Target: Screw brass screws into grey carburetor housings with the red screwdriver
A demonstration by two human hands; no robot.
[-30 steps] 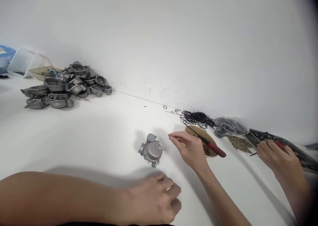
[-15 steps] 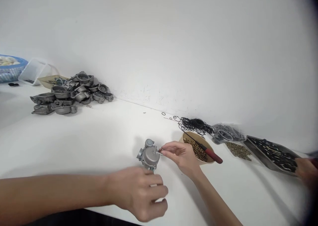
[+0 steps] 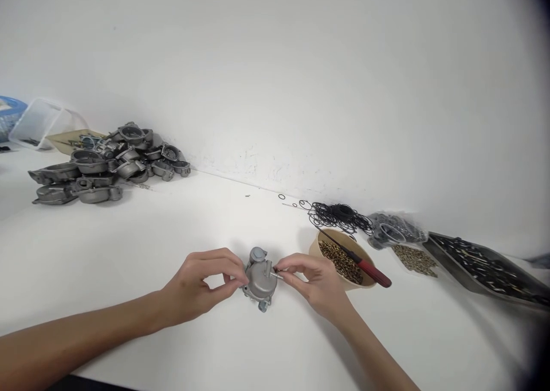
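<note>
A small grey metal carburetor (image 3: 260, 281) rests on the white tabletop in front of me, its rounded float bowl facing up. My left hand (image 3: 204, 285) has thumb and fingers pinched at its left edge. At the opposite side, my right hand (image 3: 315, 279) is closed in a pinch beside the short metal spout. A tiny dark piece shows by the right fingertips, too small to name. Just behind the right hand stands a tan bowl (image 3: 318, 243) of small brass parts, with a red-handled screwdriver (image 3: 373, 272) lying across it.
Grey metal carburetor bowls (image 3: 92, 167) are heaped at the left, near a clear plastic bin (image 3: 32, 121). Black rubber rings (image 3: 339, 214) lie along the wall. Farther right are a plastic bag (image 3: 395, 230), a pile of small brass parts (image 3: 415, 259) and a metal tray (image 3: 455, 273) of dark pieces.
My left hand has moved up and left, from in front of the carburetor to its left edge. The carburetor has turned slightly. Another person's hand at the far-right tray has left view.
</note>
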